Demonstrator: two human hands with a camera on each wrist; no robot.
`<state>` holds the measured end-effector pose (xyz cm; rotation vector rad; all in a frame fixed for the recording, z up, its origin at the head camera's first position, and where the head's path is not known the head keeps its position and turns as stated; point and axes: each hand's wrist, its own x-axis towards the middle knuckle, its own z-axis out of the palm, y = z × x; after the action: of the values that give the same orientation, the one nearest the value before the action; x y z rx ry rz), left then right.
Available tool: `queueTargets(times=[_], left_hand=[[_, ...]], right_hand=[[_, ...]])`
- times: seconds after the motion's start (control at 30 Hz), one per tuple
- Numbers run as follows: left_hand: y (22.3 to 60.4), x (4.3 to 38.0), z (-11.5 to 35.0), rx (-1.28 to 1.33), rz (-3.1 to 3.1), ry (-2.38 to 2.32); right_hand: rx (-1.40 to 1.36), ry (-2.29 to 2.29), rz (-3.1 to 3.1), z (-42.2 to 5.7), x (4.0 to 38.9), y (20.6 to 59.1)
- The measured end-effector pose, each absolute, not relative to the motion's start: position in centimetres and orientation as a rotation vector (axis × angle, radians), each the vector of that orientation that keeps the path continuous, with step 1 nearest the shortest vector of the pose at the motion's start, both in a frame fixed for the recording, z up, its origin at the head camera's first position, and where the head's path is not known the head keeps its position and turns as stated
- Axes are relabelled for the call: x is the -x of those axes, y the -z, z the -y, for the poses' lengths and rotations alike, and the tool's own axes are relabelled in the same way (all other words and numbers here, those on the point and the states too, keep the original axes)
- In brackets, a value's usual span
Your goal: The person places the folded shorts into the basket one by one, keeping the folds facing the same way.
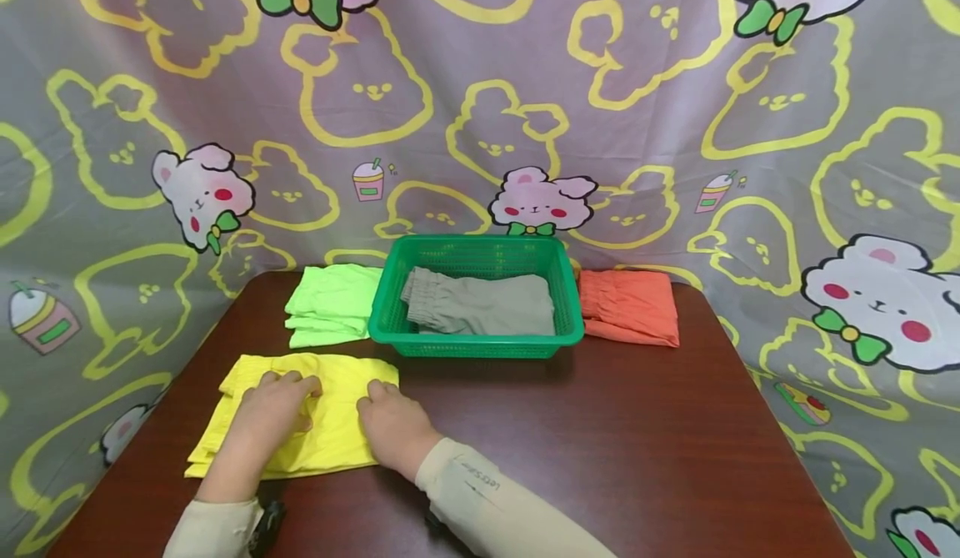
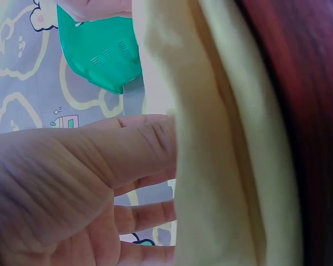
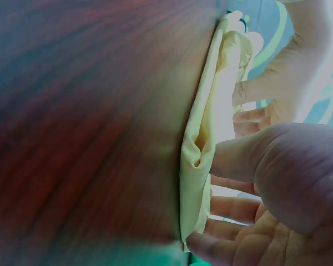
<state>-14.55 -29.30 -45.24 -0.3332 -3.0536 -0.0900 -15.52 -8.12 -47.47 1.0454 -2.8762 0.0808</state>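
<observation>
"Okay, so what are we dealing with edge-wise around the green basket (image 1: 476, 348)?"

"We've got a folded yellow garment (image 1: 341, 424) in front of the basket and off to its left, near the left edge of the table (image 1: 637, 433). Its far right corner comes up close to the basket's front left corner. Most of the wood we can see runs in front of the basket and around to its right."

"And the hands?"

"Both on the yellow one. We see the left hand (image 1: 273, 412) on top of it, fingers slightly bent, thumb and fingers apart. The right hand (image 1: 397, 426) is on the end nearest the basket, fingers spread, thumb pretty straight against the folded layers. Neither looks clamped on anything to us, they're just resting or pressing."

"What's in the basket?"

"A folded grey garment (image 1: 495, 304), gathered waistband toward the basket's left end. Then we've got a lime green garment (image 1: 333, 304) folded just beside the basket on the left and an orange one (image 1: 633, 304) just beside it on the right. Can't tell if either touches it, tbh."

"Surface and room?"

"Dark reddish-brown wood under the basket, and a grey backdrop (image 1: 480, 49) behind it with yellow cartoon outlines and white bunnies in green bows."
</observation>
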Motion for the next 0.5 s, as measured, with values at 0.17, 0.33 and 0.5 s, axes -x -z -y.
queueTargets(times=[0.17,0.33,0.5], left_hand=[[45.21,14.64,28.75,0.312,3.061,0.103],[45.26,14.58,28.47,0.284,3.063,0.121],[45.29,14.31,28.41,0.276,3.041,0.142]], right_hand=[[-1.054,-0.099,2.858,7.65,15.62,47.57],[-1.072,-0.089,2.820,7.41,15.59,47.84],[-1.079,-0.074,2.808,7.41,15.59,47.93]])
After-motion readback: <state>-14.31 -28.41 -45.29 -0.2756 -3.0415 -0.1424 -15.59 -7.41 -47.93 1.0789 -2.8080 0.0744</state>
